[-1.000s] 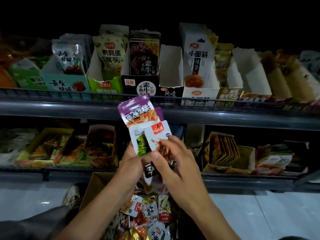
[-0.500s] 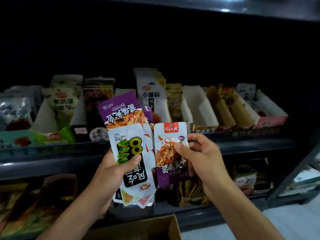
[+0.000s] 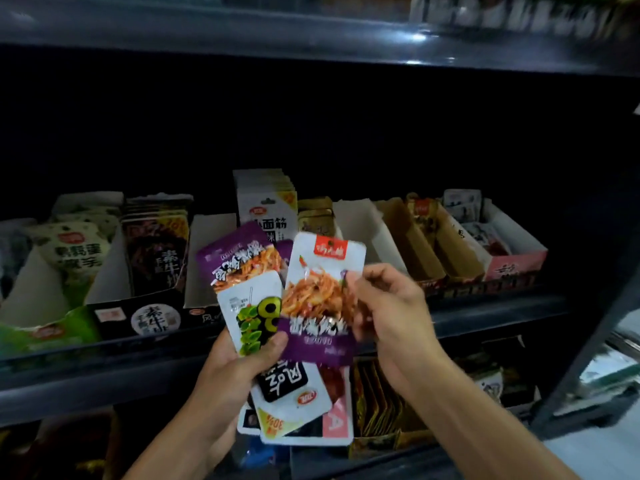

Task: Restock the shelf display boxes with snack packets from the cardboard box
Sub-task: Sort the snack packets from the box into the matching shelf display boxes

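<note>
**Head view: two hands hold snack packets before the dim shelf**

Head view looks at a dark metal shelf (image 3: 485, 310) lined with open paperboard display boxes. Far left, a green-fronted box (image 3: 45, 327) holds pale, soft-looking pouches; next to it a black box (image 3: 145, 317) holds dark glossy packets. A tall stack of white packets (image 3: 266, 202) stands at centre, and just right of it an empty white box (image 3: 367, 226) shows bare slanted walls. Brown card boxes (image 3: 408, 244) and a pink-fronted box (image 3: 512, 268) sit farther right.

The left hand (image 3: 239, 368) grips a fanned bundle of flat, shiny packets: a white packet with green print (image 3: 252, 306) in front under the thumb, a purple packet (image 3: 235, 258) behind it. The right hand (image 3: 391, 306) pinches the edge of a white-and-purple packet (image 3: 322, 296), which overlaps the bundle and hides part of the shelf boxes behind. Gold foil packets (image 3: 377, 407) stand in rows on the lower shelf, near right, partly hidden by the right forearm. Motion blur softens the print.
</note>
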The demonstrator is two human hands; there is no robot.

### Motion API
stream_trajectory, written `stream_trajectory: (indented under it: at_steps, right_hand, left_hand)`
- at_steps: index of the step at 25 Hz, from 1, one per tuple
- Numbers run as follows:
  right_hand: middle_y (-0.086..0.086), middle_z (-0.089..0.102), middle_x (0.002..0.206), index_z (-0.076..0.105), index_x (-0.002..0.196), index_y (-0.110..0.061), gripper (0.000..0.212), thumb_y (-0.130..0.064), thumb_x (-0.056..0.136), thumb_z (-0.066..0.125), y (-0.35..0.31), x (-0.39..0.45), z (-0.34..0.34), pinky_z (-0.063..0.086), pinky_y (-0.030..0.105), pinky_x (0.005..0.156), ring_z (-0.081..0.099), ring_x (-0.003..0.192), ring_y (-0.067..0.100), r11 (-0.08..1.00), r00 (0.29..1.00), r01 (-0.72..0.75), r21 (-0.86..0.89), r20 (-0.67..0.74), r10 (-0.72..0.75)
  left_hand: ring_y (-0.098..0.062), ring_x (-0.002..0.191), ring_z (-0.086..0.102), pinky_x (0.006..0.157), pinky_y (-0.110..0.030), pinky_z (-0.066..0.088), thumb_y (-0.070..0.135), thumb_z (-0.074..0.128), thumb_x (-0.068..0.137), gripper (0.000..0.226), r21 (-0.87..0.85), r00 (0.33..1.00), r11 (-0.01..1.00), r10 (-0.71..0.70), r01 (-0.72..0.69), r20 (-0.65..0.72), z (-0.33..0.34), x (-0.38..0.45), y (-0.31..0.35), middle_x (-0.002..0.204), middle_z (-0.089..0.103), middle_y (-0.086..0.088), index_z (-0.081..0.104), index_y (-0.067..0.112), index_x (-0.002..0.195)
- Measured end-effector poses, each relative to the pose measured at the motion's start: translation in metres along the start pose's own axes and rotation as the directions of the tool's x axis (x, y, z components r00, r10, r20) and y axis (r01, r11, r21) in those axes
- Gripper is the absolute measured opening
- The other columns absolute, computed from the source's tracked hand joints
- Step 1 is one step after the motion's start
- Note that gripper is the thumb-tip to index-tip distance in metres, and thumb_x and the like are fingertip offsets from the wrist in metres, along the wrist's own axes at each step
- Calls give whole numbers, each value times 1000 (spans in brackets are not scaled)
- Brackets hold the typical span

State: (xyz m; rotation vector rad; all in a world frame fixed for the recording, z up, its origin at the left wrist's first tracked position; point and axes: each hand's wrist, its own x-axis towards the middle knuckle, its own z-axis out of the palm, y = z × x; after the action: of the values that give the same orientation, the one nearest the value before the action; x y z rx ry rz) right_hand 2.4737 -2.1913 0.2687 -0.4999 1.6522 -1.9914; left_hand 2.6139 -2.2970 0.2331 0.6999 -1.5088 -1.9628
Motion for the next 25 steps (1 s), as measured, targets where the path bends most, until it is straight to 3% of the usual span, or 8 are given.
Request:
stream_trajectory:
  at_steps: [4, 7, 10, 14, 19, 20, 22, 25]
  right_hand:
    - [3, 71, 96, 62, 96, -17, 2, -17, 96, 60, -53, 64, -14, 52, 26, 61, 67, 80, 17, 953, 948, 299, 41, -125, -292]
    - [4, 64, 97, 57, 98, -16, 9, -7, 97, 59, -72, 135, -34, 53, 22, 64, 62, 79, 18, 869, 856, 441, -226, -184, -483]
    - [6, 63, 105, 55, 87, -18, 18, -3, 91, 65, -56, 189, -40, 51, 30, 86, 62, 104, 24, 810, 877, 370, -455, -117, -466]
    - [17, 67, 112, 62, 104, -2, 13, -4, 91, 65, -22, 214, -39, 43, 27, 82, 61, 109, 31, 637, 885, 378, -672, 60, -462]
    - [17, 61, 118, 66, 103, -6, 17, -18, 92, 67, -8, 221, -41, 39, 34, 70, 57, 104, 40, 62, 699, 297, -953, 173, -694]
    - [17, 57, 122, 63, 108, -7, 21, -19, 91, 67, -6, 225, -41, 40, 37, 69, 55, 106, 41, 23, 693, 272, -962, 180, -699]
    - [20, 55, 122, 58, 112, -6, 28, -20, 90, 67, -6, 228, -37, 35, 37, 65, 55, 105, 42, 58, 672, 237, -970, 120, -731]
    - [19, 56, 121, 64, 104, -7, 19, -21, 92, 63, -7, 228, -34, 38, 37, 69, 54, 109, 40, 36, 673, 221, -975, 126, -729]
  left_hand:
    - [-21, 86, 75, 69, -35, 59, 11, 67, 78, 32, -25, 995, 995, 93, -94, -48, 4, 23, 23, 99, 78, -5, 67, 15, 110]
    - [-18, 81, 75, 67, -34, 58, 2, 62, 88, 25, -20, 989, 992, 126, -128, -78, -3, 34, 31, 97, 78, -4, 67, 17, 108]
    - [-19, 82, 75, 71, -38, 55, 2, 64, 89, 25, -2, 991, 994, 110, -111, -78, -11, 39, 29, 97, 78, -4, 67, 19, 107]
    - [-20, 82, 76, 72, -38, 54, 5, 66, 87, 25, 2, 993, 996, 83, -84, -83, -22, 43, 19, 95, 78, -3, 67, 21, 107]
    - [-21, 89, 75, 78, -40, 54, 3, 66, 88, 28, 10, 996, 998, 62, -62, -65, -31, 46, 9, 97, 78, -1, 67, 21, 109]
    - [-20, 88, 75, 77, -39, 54, 2, 65, 88, 29, 4, 997, 999, 54, -54, -56, -31, 46, 8, 97, 78, -1, 67, 20, 109]
    - [-18, 83, 75, 71, -34, 54, -1, 64, 87, 29, -3, 998, 999, 46, -46, -37, -29, 46, 6, 96, 78, -3, 67, 19, 108]
    - [-16, 82, 75, 66, -29, 55, -1, 65, 87, 30, -5, 998, 999, 38, -39, -43, -28, 46, 5, 95, 78, -2, 66, 18, 110]
